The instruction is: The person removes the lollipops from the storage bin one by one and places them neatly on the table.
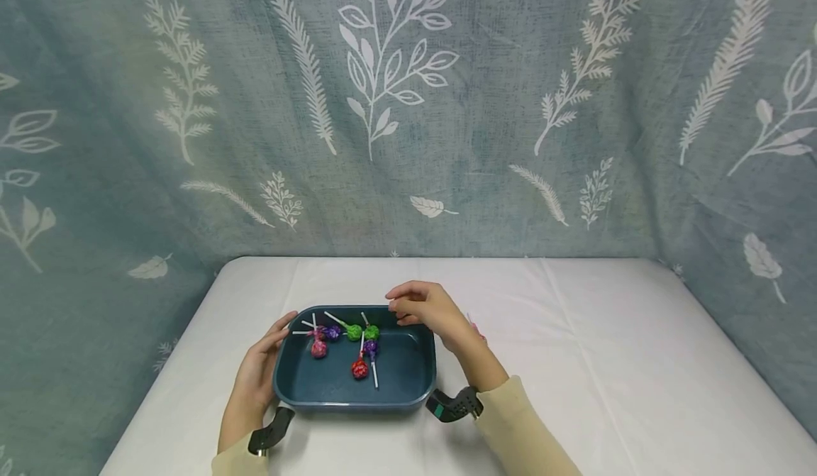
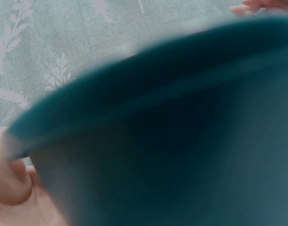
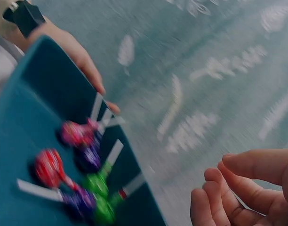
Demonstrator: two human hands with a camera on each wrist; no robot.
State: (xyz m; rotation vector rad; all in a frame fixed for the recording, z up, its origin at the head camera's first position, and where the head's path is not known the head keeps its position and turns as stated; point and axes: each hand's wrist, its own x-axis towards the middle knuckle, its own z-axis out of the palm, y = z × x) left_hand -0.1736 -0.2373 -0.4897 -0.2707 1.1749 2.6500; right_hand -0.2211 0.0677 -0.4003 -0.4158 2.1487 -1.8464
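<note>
1 tray (image 1: 398, 389) stands on 1 white cloth (image 1: 613, 362), its long axis running left to right before the person. inside the tray, 7 white sticks (image 1: 375, 374) show. the heads of the lollipops count as 2 green, 2 purple, 1 red and at least 1 pink; the clump near the tray's left end overlaps too much to sort fully.

the red lollipop (image 1: 360, 369), near the tray's middle, points its stick at the far rim; the purple lollipop (image 1: 370, 348) beside it points its stick at the near rim. the 2 green lollipops (image 1: 354, 332) lie toward the far rim, 1 stick slanting far-left, 1 pointing mostly away. 3 sticks in the clump, by the pink lollipop (image 1: 318, 349), aim at the left end and far rim.

the 2 hands are apart. the left hand (image 1: 258, 369) touches the tray's left end; whether it grips, i cannot tell. the right hand (image 1: 430, 309), fingers loosely bent and nothing visible in them, hangs by the tray's far right corner.
</note>
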